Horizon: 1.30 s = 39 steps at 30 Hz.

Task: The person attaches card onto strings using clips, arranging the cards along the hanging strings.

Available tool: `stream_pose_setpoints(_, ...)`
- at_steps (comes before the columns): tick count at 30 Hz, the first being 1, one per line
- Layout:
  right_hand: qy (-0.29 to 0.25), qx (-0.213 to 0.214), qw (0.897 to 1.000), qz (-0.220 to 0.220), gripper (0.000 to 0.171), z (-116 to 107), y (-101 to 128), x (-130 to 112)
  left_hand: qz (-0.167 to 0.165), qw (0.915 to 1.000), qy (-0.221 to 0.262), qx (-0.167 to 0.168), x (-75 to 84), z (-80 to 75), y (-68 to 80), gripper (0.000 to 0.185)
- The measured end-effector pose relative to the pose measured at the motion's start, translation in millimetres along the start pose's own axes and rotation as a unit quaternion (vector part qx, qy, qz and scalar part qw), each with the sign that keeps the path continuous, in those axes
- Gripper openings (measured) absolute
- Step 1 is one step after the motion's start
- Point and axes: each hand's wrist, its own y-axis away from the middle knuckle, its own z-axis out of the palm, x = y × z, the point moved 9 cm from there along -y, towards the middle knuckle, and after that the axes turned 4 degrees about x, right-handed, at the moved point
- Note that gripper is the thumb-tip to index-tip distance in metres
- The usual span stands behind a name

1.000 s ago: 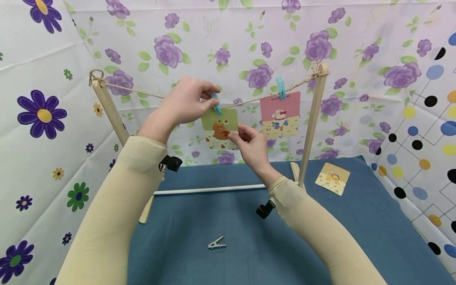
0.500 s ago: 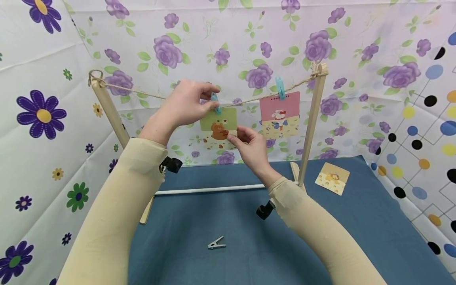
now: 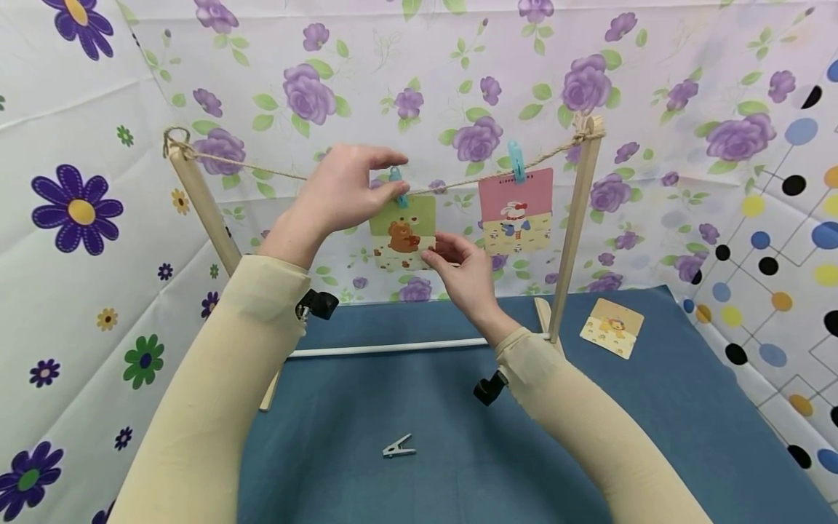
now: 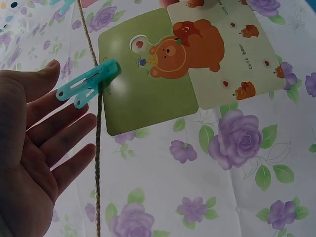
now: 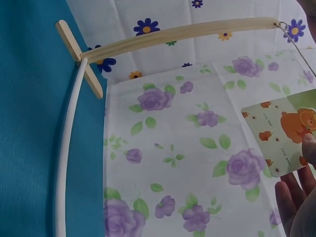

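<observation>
Hidden or cut off: in the head view the person's left hand (image 3: 347, 193) covers part of the twisted jute string (image 3: 262, 169) and the lower half of the small turquoise plastic clothespin (image 3: 396, 185); the right wrist view shows only the fingertips (image 5: 296, 197) of the right hand (image 3: 465, 273) at the frame's edge.
Bear card: a square card with rounded corners, green above and cream below, printed with a brown bear (image 3: 402, 233); flat and matte, it hangs from the string, held by the turquoise clothespin at its top edge.
Left hand: raised to the string beside the clothespin; the left wrist view shows its fingers (image 4: 59, 133) straight and spread, released, the peg just off the fingertips.
Right hand: palm turned up below the card, thumb (image 5: 309, 148) resting on the card's lower corner, fingers loosely extended; whether it truly pinches the card I cannot tell.
Pink card: a pink and cream rabbit card (image 3: 514, 211) hangs further right under a second turquoise clothespin (image 3: 516, 161).
Frame: pale wooden posts (image 3: 576, 225) with a white rod (image 3: 386, 348) on the blue cloth tabletop (image 3: 366, 407).
On the cloth: a small grey clothespin (image 3: 398, 447) and a yellow lion card (image 3: 612, 327), well apart.
</observation>
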Motion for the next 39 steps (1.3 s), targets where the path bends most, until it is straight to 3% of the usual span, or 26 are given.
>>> stream_pose_setpoints(6, 0.007, -0.004, 1.000, -0.001, 0.037, -3, 2, 1, -0.004, 0.9997, -0.007, 0.025, 3.1, -4.6, 1.9, 0.041)
stream_pose_setpoints(12, -0.001, 0.002, 1.000, 0.006, 0.038, -9, 5, 7, 0.014, 0.9978, -0.004, 0.064, 6.0, -9.9, 7.5, 0.040)
stream_pose_setpoints(18, -0.008, 0.001, 1.000, 0.003, 0.036, -13, 8, 11, 0.037, 0.9940, 0.011, 0.102, 7.9, -16.0, 14.0, 0.039)
stream_pose_setpoints(27, -0.004, -0.009, 1.000, -0.001, 0.030, -32, 21, 21, 0.039, 0.9880, 0.041, 0.144, 6.8, -21.6, 25.2, 0.035)
stream_pose_setpoints(33, 0.005, -0.036, 0.999, 0.009, 0.027, -43, 32, 26, 0.051, 0.9745, 0.061, 0.209, 8.1, -25.8, 34.9, 0.024)
stream_pose_setpoints(39, 0.022, -0.048, 0.998, 0.024, 0.027, -52, 40, 39, 0.099, 0.9502, 0.071, 0.287, 14.9, -29.1, 48.7, 0.018)
